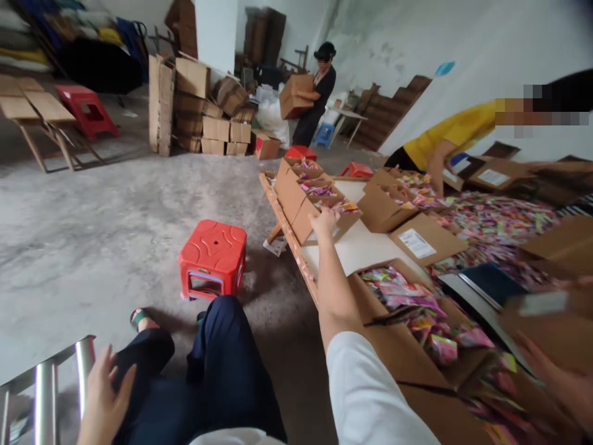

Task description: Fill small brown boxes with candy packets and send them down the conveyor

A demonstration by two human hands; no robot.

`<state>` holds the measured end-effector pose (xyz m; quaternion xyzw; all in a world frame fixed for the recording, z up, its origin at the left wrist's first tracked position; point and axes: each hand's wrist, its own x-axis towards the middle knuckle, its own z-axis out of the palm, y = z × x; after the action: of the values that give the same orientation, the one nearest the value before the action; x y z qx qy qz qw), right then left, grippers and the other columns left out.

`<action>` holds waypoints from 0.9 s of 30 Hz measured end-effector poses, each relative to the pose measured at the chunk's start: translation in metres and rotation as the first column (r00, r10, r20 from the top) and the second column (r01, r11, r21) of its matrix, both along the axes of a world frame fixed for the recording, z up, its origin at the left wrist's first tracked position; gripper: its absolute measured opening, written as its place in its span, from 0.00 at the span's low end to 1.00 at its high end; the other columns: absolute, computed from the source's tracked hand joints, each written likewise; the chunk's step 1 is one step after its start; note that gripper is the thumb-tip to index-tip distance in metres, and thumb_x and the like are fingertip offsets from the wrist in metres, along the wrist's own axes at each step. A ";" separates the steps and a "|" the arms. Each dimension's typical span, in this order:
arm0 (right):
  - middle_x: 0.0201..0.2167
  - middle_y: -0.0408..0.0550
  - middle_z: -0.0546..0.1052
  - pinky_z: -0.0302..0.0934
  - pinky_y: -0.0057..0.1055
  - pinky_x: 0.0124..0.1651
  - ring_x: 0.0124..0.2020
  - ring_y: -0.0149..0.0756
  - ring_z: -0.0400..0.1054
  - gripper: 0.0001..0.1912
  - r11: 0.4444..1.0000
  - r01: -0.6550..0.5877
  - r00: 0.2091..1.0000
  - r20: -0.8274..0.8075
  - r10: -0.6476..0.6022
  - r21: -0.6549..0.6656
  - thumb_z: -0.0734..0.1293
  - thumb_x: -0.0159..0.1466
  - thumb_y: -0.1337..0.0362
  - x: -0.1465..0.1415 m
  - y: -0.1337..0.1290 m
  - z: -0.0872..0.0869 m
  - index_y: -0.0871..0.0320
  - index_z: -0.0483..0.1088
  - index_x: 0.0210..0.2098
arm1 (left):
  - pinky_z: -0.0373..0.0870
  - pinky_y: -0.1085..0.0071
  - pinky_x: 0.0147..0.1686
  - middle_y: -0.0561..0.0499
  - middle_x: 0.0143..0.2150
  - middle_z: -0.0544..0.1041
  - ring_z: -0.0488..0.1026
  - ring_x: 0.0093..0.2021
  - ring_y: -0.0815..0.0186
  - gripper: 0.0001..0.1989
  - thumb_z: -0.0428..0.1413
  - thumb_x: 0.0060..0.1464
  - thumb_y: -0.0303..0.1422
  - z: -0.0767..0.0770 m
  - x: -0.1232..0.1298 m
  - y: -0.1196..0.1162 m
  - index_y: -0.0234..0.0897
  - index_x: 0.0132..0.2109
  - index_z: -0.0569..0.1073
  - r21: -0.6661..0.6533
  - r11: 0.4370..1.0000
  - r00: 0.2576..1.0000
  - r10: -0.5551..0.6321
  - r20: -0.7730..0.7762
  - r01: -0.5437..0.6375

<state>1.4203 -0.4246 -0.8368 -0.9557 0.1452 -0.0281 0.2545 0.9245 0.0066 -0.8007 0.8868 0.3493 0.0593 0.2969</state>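
At the table's left edge, my right hand (326, 220) is stretched out, its fingers bent over the near rim of a cardboard box (301, 213). That box belongs to a row of open boxes filled with small colourful packets (319, 188). Low on the left, my left hand (105, 398) is raised with thumb and fingers apart, holding nothing. Just beside it is a metal rail (83, 364). Beneath my right arm, nearer boxes (405, 349) hold more pink and purple packets (428, 315).
A red stool (213, 250) stands on the concrete floor ahead. Loose packets (500, 222) are heaped across the table's far right. A person in yellow (447, 139) leans over the table; another person (324, 93) carries a carton (295, 97). A blurred co-worker's hand (551, 371) shows at lower right.
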 end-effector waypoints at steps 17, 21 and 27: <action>0.28 0.53 0.74 0.57 0.38 0.38 0.37 0.47 0.62 0.14 0.956 -0.123 0.915 0.342 0.214 -0.267 0.71 0.59 0.56 -0.103 -0.009 0.084 0.56 0.69 0.22 | 0.69 0.50 0.62 0.43 0.51 0.81 0.73 0.59 0.42 0.37 0.64 0.32 0.63 -0.033 0.060 -0.084 0.43 0.46 0.77 -0.687 0.706 0.985 0.122 -0.119 -0.171; 0.23 0.48 0.69 0.59 0.37 0.37 0.33 0.43 0.61 0.21 0.861 -0.461 0.699 0.511 0.500 -0.213 0.70 0.64 0.55 -0.168 0.018 0.142 0.54 0.62 0.19 | 0.66 0.49 0.62 0.35 0.60 0.75 0.68 0.64 0.42 0.45 0.62 0.35 0.66 -0.026 0.123 -0.122 0.37 0.52 0.76 -0.899 0.373 0.973 0.079 -0.216 -0.229; 0.24 0.46 0.69 0.64 0.36 0.37 0.35 0.40 0.64 0.14 0.466 -0.870 0.455 0.621 0.638 0.158 0.73 0.62 0.61 -0.244 0.096 0.184 0.55 0.68 0.23 | 0.70 0.52 0.59 0.38 0.51 0.80 0.73 0.59 0.43 0.44 0.52 0.39 0.72 0.020 0.138 -0.093 0.37 0.44 0.80 -0.978 0.057 0.972 0.135 -0.191 -0.200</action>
<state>1.1766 -0.3286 -0.6533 -0.7836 -0.3768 -0.1077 0.4821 1.0622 -0.0865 -0.7807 0.4044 0.4031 -0.1806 0.8009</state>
